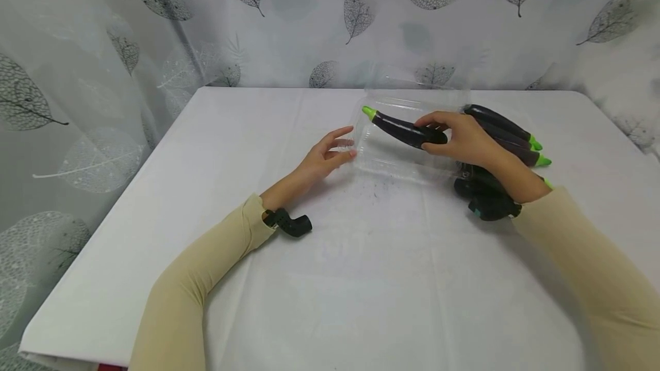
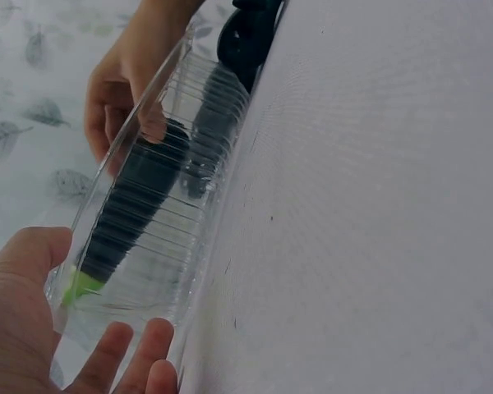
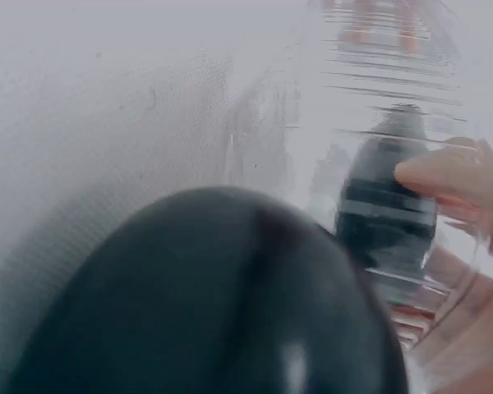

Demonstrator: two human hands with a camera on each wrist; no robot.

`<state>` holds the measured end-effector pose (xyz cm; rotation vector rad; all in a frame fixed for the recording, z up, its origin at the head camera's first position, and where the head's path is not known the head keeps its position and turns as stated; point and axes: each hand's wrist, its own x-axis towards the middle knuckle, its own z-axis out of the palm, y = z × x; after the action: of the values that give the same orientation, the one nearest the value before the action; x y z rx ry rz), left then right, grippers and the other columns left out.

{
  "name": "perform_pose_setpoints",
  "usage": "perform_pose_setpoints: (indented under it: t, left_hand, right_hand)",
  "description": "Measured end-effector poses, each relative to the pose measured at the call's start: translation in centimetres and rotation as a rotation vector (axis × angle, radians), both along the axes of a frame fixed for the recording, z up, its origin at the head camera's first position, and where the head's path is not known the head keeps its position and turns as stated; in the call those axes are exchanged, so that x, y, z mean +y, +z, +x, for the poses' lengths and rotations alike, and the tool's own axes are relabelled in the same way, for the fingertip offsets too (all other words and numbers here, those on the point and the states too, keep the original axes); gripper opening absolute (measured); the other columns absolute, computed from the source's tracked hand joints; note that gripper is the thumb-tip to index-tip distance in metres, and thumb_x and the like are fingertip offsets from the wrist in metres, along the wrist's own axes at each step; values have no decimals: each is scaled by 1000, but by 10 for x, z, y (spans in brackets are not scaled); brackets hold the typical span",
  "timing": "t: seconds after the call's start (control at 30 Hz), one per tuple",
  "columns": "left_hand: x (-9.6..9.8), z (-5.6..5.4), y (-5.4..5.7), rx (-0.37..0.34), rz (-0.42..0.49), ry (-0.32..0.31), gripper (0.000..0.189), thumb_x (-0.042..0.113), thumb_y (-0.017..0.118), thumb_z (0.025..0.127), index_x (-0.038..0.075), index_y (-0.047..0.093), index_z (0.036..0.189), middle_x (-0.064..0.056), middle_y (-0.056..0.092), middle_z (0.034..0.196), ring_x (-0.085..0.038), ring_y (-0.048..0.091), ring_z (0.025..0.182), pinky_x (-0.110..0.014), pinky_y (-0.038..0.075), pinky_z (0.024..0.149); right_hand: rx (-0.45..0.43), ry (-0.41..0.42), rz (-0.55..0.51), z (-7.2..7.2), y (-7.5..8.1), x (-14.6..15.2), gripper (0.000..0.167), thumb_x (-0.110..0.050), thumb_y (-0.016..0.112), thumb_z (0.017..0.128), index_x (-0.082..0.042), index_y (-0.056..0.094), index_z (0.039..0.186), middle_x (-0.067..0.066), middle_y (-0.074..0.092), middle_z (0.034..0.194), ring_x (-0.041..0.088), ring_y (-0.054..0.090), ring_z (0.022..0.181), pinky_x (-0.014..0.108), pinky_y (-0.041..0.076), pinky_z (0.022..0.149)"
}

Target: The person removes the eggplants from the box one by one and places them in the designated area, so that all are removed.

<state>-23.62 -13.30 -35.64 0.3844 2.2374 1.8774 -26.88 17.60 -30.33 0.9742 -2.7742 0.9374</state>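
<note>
A dark purple eggplant (image 1: 399,130) with a green stem end is over the clear plastic box (image 1: 384,156), its stem toward the left. My right hand (image 1: 461,136) grips its thick end between thumb and fingers. At the box's left end is my left hand (image 1: 330,153), fingers mostly straight, fingertips and thumb at the plastic. In the left wrist view, the held eggplant (image 2: 135,201) shows through the ribbed box wall. A large dark rounded shape (image 3: 222,295), blurred and close, covers much of the right wrist view.
More eggplants (image 1: 497,122) with green ends lie right of the box, partly behind my right hand and forearm. The box's clear lid (image 1: 412,80) seems to stand raised at the back. A white cloth (image 1: 335,291) covers the table; a leaf-patterned curtain (image 1: 289,27) hangs behind.
</note>
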Motion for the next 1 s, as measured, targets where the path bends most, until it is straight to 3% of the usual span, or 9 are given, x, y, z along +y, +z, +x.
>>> perform_pose_setpoints:
  t: [0.33, 0.43, 0.57, 0.83, 1.0]
  left_hand:
    - [1, 1, 1, -3, -5, -2, 59, 19, 62, 97, 27, 38, 150, -6, 49, 142, -23, 57, 118, -34, 42, 91]
    - [1, 1, 1, 2, -6, -3, 59, 18, 62, 97, 25, 37, 150, -7, 49, 142, -24, 57, 118, -33, 42, 91]
    - [1, 0, 0, 4, -5, -4, 59, 18, 62, 97, 25, 37, 150, -7, 49, 142, -24, 58, 117, -33, 42, 90]
    - [1, 0, 1, -6, -3, -5, 60, 18, 62, 97, 25, 36, 151, -7, 49, 142, -24, 57, 117, -34, 42, 91]
    - [2, 0, 2, -8, -12, 0, 60, 18, 62, 97, 26, 37, 151, -7, 49, 142, -25, 58, 117, -33, 42, 90]
  right_hand:
    - [24, -14, -31, 11, 3, 6, 41, -3, 74, 83, -3, 64, 122, 17, 62, 124, 33, 57, 108, 50, 43, 97]
    - [40, -6, -54, 14, 3, 8, 41, -4, 74, 83, -3, 64, 122, 15, 62, 124, 30, 57, 108, 32, 44, 98]
    - [70, 2, -71, 18, 3, 9, 40, -5, 74, 83, -2, 64, 122, 14, 63, 123, 27, 57, 108, 11, 37, 89]
    - [79, -29, -86, 29, 8, 14, 41, -6, 73, 83, -5, 64, 123, 11, 63, 123, 24, 57, 108, 11, 38, 87]
    - [100, -31, -123, 33, 10, 21, 42, -5, 74, 82, -6, 65, 123, 10, 65, 119, 5, 56, 102, 11, 39, 85]
